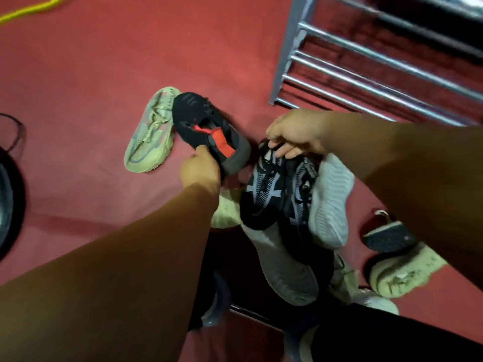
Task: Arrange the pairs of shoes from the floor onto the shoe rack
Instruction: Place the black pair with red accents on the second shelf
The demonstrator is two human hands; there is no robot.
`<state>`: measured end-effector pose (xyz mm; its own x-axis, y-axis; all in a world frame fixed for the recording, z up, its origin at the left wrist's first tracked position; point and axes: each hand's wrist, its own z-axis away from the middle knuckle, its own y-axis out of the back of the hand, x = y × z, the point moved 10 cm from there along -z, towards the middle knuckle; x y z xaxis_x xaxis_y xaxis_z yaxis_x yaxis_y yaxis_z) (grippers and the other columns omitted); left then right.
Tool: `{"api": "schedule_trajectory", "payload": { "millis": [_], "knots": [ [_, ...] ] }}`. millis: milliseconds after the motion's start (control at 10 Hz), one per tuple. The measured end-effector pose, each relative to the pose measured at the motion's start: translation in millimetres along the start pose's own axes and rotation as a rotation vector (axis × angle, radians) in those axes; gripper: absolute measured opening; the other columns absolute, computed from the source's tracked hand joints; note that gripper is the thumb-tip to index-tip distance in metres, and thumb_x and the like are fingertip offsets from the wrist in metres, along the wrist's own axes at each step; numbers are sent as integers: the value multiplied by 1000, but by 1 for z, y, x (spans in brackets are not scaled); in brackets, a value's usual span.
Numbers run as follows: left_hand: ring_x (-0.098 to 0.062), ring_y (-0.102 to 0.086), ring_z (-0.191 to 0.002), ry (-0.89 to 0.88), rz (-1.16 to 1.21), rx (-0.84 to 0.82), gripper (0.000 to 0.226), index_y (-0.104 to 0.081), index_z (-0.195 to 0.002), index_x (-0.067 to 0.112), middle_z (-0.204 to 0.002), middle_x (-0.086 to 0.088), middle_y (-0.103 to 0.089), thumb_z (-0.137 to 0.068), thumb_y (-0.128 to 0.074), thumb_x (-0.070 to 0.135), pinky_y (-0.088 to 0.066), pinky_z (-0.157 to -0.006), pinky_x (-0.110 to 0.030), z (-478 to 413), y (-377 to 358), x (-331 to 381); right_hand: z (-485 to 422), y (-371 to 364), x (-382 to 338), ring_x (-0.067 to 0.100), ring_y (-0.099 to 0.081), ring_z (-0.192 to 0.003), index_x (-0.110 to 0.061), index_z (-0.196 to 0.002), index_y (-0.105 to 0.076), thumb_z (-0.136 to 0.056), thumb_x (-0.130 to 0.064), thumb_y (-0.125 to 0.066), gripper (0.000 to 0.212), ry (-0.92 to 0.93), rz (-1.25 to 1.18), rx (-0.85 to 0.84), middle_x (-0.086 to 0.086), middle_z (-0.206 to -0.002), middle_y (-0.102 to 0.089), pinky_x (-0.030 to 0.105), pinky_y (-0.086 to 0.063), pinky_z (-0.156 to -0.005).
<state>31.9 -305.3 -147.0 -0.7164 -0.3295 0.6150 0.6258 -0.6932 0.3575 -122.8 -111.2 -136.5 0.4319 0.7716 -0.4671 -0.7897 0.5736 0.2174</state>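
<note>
Two bare forearms reaching down from the lower corners over a red floor (91, 74); left hand (200, 168) gripping the heel of a black shoe with red lining (209, 126), raised beside a pale green sneaker (151, 131) lying flat; right hand (295, 134) pinching the laces of a black and grey patterned shoe (264, 194), hanging with a white-soled shoe (330, 202) over a heap of shoes; metal shoe rack (366, 66) at upper right, just beyond the right hand, bars bare
</note>
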Motion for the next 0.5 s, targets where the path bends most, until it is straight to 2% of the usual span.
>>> {"api": "schedule_trajectory", "payload": {
  "millis": [100, 200, 300, 400, 500],
  "knots": [
    [-26, -64, -61, 96, 166, -29, 33, -67, -76, 17, -88, -8, -73, -85, -54, 46, -53, -54, -34, 31, -19, -3, 43, 48, 39, 24, -74, -85, -7, -123, -65, -103, -21, -55, 26, -54, 60, 16, 8, -107, -73, 29, -60, -62],
    [-23, -59, -53, 87, 112, -82, 39, -70, -78, 18, -74, 0, -72, -79, -62, 56, -44, -51, -28, 76, -33, 0, 86, 89, 80, 12, -69, -58, -10, -97, -65, -103, -16, -55, 13, -86, 116, 100, 9, -95, -71, 20, -52, -42],
    [-28, -67, -70, -19, -95, -97, 49, -69, -87, 13, -79, -6, -70, -80, -61, 61, -54, -62, -37, 116, -42, 4, 104, 109, 128, 19, -71, -65, -11, -102, -67, -100, -18, -54, 15, -116, 89, 151, 19, -115, -74, 27, -57, -55],
    [-36, -69, -78, -130, -242, -169, 52, -65, -76, 10, -78, -14, -68, -79, -57, 62, -60, -76, -50, 147, -68, -4, 121, 126, 182, 24, -70, -68, -9, -108, -70, -97, -18, -55, 21, -170, 101, 202, 20, -107, -74, 31, -59, -62],
    [-32, -69, -71, -159, -321, -261, 50, -70, -73, 8, -72, -11, -71, -76, -59, 56, -59, -77, -52, 169, -105, -21, 143, 143, 230, 25, -67, -65, -5, -107, -68, -98, -17, -54, 21, -211, 133, 235, 17, -86, -68, 28, -55, -57]
  ]
}}
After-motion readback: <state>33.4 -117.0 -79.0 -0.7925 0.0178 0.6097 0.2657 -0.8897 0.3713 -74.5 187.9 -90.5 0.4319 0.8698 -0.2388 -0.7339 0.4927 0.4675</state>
